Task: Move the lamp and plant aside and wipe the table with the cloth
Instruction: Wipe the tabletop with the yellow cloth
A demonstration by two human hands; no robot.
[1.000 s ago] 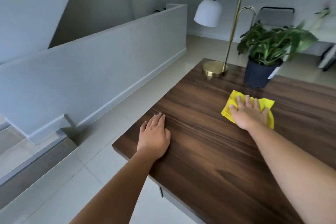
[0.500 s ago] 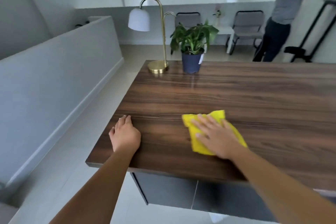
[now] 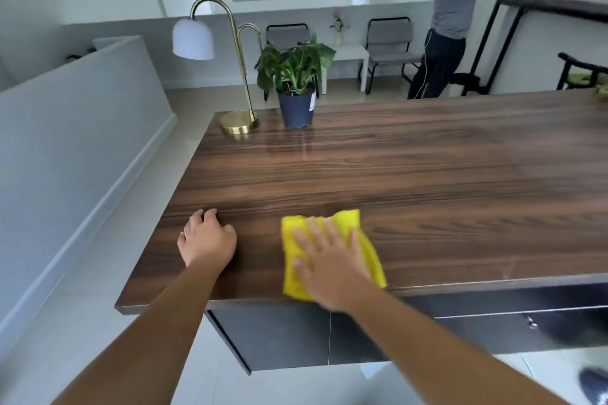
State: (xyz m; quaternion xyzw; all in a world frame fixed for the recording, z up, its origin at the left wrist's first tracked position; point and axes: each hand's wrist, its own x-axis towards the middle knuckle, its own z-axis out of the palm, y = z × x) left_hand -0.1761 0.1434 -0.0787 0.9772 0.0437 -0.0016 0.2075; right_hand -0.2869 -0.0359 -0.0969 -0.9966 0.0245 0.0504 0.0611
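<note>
A dark wooden table [image 3: 411, 174] fills the middle of the view. At its far left corner stand a brass lamp [image 3: 238, 122] with a white shade and a green plant [image 3: 296, 82] in a dark blue pot, side by side. My right hand [image 3: 332, 270] lies flat, fingers spread, pressing a yellow cloth [image 3: 345, 219] onto the table at its near edge. My left hand [image 3: 207, 240] rests on the bare wood to the left of the cloth, fingers curled, holding nothing.
A grey half-wall [image 3: 82, 141] runs along the left past a strip of tiled floor. Behind the table are two chairs [image 3: 390, 43], a small white side table [image 3: 350, 54] and a person [image 3: 454, 20] standing at a tall dark console at the far right.
My right hand has drawn the cloth from near the plant back to the table's near edge. My left hand stays resting on the wood, fingers now curled. The view has swung right.
</note>
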